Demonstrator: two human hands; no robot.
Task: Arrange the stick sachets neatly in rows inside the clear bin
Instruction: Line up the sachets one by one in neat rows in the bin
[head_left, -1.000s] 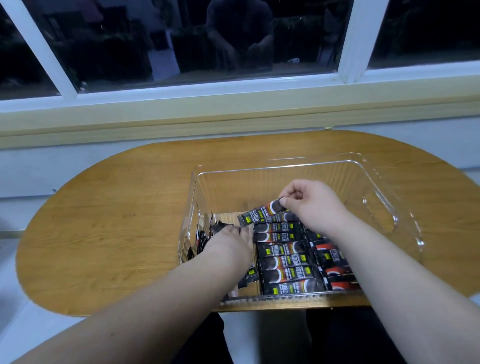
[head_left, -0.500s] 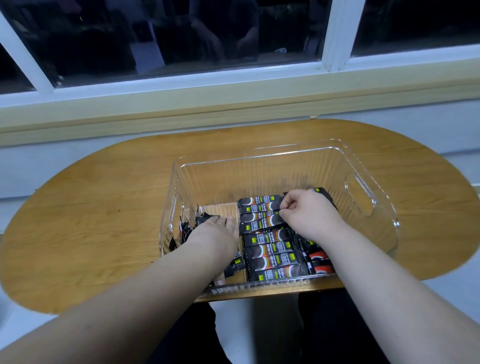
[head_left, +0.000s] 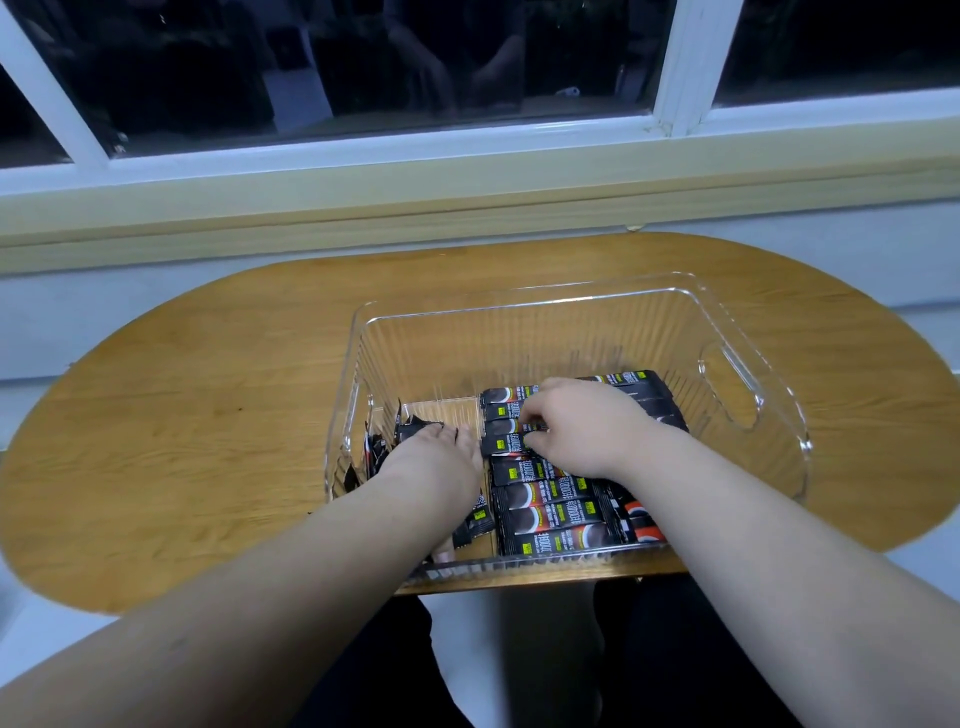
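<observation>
1. The bare left hand (head_left: 436, 457) has a broad back; its fingertips are blurred.
2. The bare right hand (head_left: 587, 431) shows a row of rounded knuckles.
3. The thick, smooth left forearm (head_left: 260, 597) and the matching right forearm (head_left: 779, 561) are uncovered along all their visible length.
4. Plain, near-black cloth trousers (head_left: 374, 675) cover both thighs, low between the forearms. The dim light hides any seam or weave.

The clear bin (head_left: 753, 332) is sitting on the surface (head_left: 208, 415), right of centre, below the window (head_left: 363, 78). Inside it, stick sachets (head_left: 550, 514) are lying in a middle row, with loose sachets (head_left: 374, 457) leaning along the left wall.
</observation>
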